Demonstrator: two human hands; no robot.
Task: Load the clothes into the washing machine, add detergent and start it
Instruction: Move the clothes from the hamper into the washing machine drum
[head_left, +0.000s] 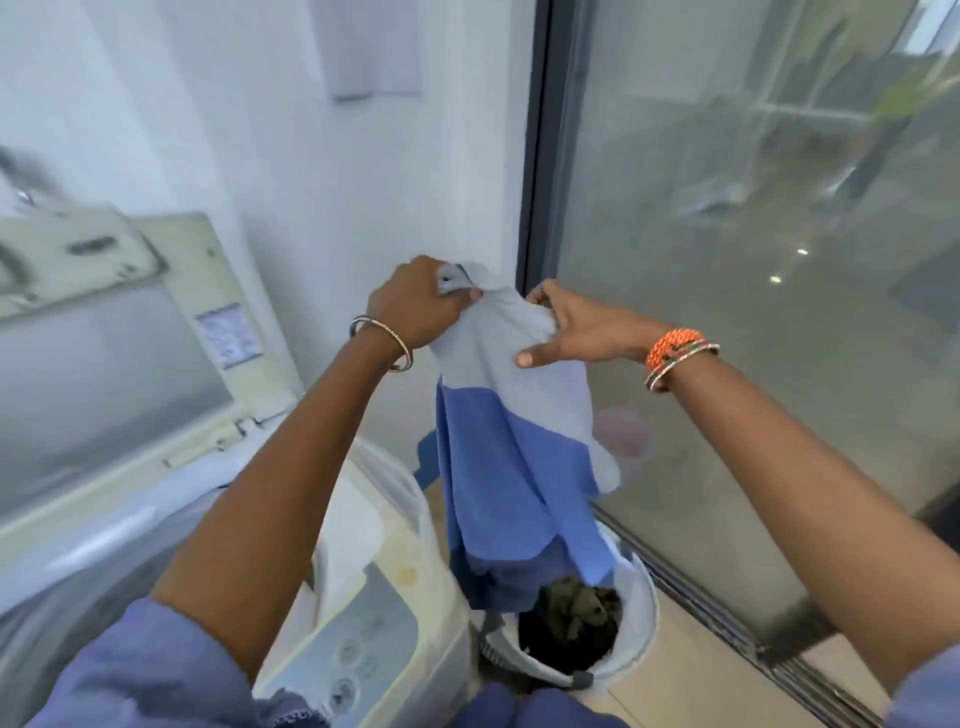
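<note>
A garment (511, 441), pale grey on top and blue below, hangs above the white laundry basket (641, 618) on the floor. My left hand (415, 304) grips its top left edge. My right hand (569, 325) pinches the top right edge, thumb on the front of the cloth. The garment's lower end still reaches into the basket, where dark clothes (571, 623) lie. The top-loading washing machine (363, 623) stands at lower left with its lid (119, 364) raised and its control panel (358, 654) facing me.
A white wall stands behind the machine. A large glass door (753, 260) with a dark frame (537, 156) fills the right side, its floor track (727, 623) running beside the basket. The basket sits in the narrow gap between machine and glass.
</note>
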